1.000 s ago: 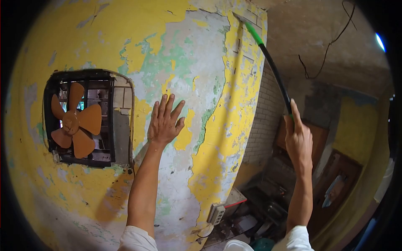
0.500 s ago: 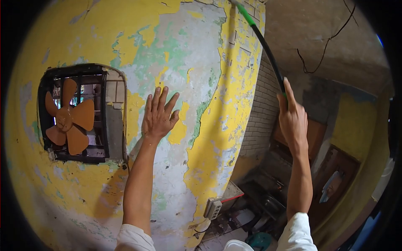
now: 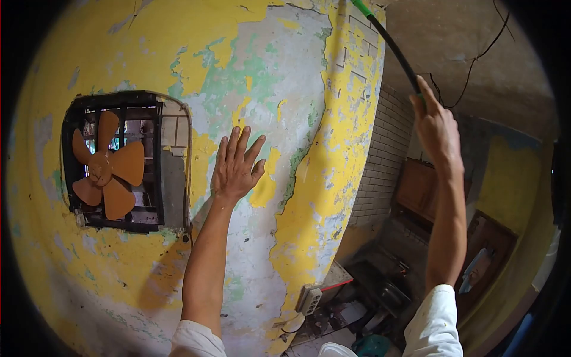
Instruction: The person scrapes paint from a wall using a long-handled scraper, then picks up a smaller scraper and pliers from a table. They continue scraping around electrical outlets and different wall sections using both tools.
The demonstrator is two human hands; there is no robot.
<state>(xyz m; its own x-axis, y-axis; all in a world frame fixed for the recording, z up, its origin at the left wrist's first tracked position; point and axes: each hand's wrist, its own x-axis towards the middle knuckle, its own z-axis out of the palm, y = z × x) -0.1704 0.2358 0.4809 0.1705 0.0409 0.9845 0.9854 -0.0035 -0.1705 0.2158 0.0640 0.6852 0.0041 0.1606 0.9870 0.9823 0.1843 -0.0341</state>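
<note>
- My left hand (image 3: 235,166) was flat against the wall (image 3: 285,89), fingers spread wide, palm on the bare grey patch where the yellow paint had peeled.
- It gripped nothing; arm straight up from the white sleeve (image 3: 196,340).
- My right hand (image 3: 439,125) was raised high, wrapped closed round the lower end of a long tool (image 3: 392,50).
- The tool had a black shaft and a green section (image 3: 361,7) near its top; it ran up and left from my fist to the upper corner of the wall, by the top edge of the frame. Tip out of view, so contact with the wall I could not tell.
- The two hands were well apart, with the wall's yellow corner edge between them.
- Left of my left hand, near it: a dark barred opening (image 3: 122,160) in the wall holding an orange fan (image 3: 107,165), blades inside the frame.
- Low at the wall's corner: a white socket block (image 3: 308,300), cable hanging under it.
- Below that, a white round container rim (image 3: 336,350) at the bottom edge; contents not visible.
- Beside it a teal round thing (image 3: 370,345), partly hidden; could not tell what was in it.
- Right of the corner: white brick wall (image 3: 380,166), brown wooden panels (image 3: 423,189), dark clutter on the floor.
- Thin black wire (image 3: 470,65) dangled across the grey upper wall behind my right hand.
</note>
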